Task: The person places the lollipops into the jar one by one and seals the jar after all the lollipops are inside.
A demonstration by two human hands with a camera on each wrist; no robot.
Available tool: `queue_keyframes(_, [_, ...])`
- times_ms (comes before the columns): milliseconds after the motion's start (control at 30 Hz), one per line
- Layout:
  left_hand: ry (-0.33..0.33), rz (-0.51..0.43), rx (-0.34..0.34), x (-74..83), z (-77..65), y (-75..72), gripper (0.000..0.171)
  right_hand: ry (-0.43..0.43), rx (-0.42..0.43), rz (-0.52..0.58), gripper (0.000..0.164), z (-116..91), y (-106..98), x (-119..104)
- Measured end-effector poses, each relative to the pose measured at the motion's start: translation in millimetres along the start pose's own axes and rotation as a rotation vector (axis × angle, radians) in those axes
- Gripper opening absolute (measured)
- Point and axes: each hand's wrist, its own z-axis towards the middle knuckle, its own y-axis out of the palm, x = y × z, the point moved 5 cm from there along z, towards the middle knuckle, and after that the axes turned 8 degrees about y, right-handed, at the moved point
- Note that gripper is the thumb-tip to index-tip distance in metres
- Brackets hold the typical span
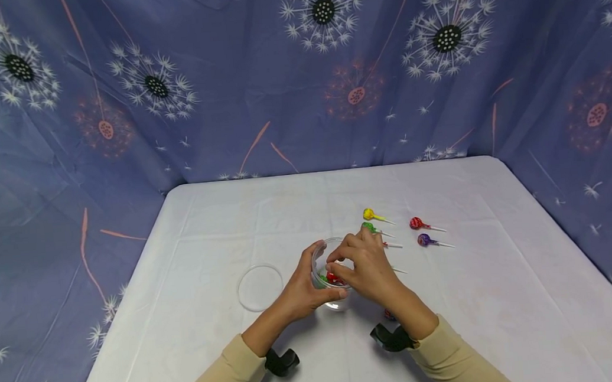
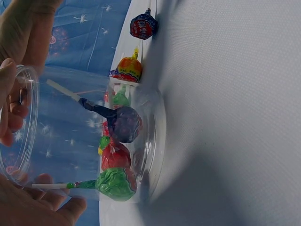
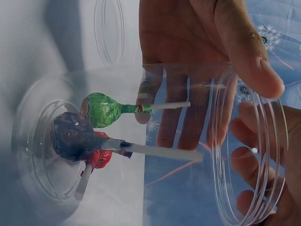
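My left hand (image 1: 303, 292) grips a clear plastic jar (image 1: 337, 305) near its rim, fingers along one side and thumb on the near side. The jar stands on the white table, mouth up. Inside it lie a green lollipop (image 3: 102, 110), a purple lollipop (image 3: 70, 135) and a red lollipop (image 3: 100, 157), heads toward the bottom. My right hand (image 1: 365, 265) is over the jar's mouth with fingers loosely bent and nothing between them. The purple lollipop's stick end is below those fingertips in the right wrist view.
A clear round lid (image 1: 239, 291) lies left of the jar. To the right are several wrapped lollipops: yellow (image 1: 368, 214), green (image 1: 368, 227), red (image 1: 416, 223) and purple (image 1: 424, 240), some partly behind my right hand. A dark lollipop (image 1: 389, 314) sits by my right wrist.
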Motion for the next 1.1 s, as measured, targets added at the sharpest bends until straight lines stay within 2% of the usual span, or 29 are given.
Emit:
queue_keyframes(300, [0.002, 0.024, 0.008, 1.3, -0.6, -0.2, 0.098, -0.003, 0.080, 0.083, 0.011, 1, -13, 4])
queue_keyframes(567, [-0.016, 0.014, 0.017, 0.0, -0.7, 0.5, 0.098, 0.101, 0.085, 0.108, 0.014, 3, -28, 20])
queue_keyframes(733, [-0.027, 0.007, 0.020, -0.1, -1.1, 1.3, 0.098, 0.223, 0.066, 0.107, 0.016, 1, -38, 39])
queue_keyframes(933, [-0.044, 0.018, 0.022, 0.2, -0.9, 2.0, 0.099, 0.234, 0.121, 0.080, 0.015, -1, -53, 66])
queue_keyframes(1100, [-0.041, 0.023, 0.019, 1.6, -0.4, 2.4, 0.099, 0.330, 0.122, 0.049, 0.013, -4, -61, 100])
